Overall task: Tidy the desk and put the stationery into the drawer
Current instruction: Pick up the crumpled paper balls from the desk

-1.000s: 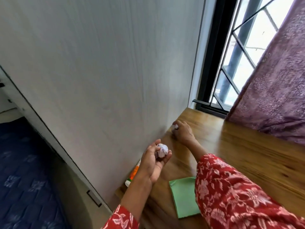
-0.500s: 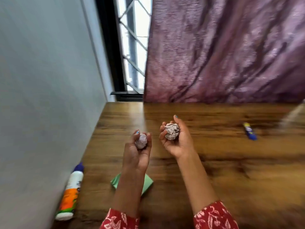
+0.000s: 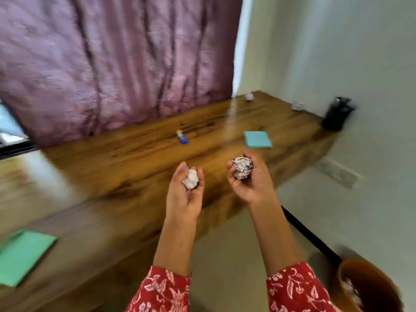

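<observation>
Small white paper ball (image 3: 191,179) cupped in left hand (image 3: 183,194), grip curled round it. Larger printed paper ball (image 3: 242,167) in right hand (image 3: 253,181), grip closed on it likewise. Both held palm-up over near edge of wooden bench (image 3: 135,158). Farther back on bench: blue glue stick (image 3: 182,137), blue notepad (image 3: 257,139), two more crumpled balls (image 3: 249,96) near far corner. Green notepad (image 3: 21,255) at left. Brown bin (image 3: 371,287) on floor, lower right.
</observation>
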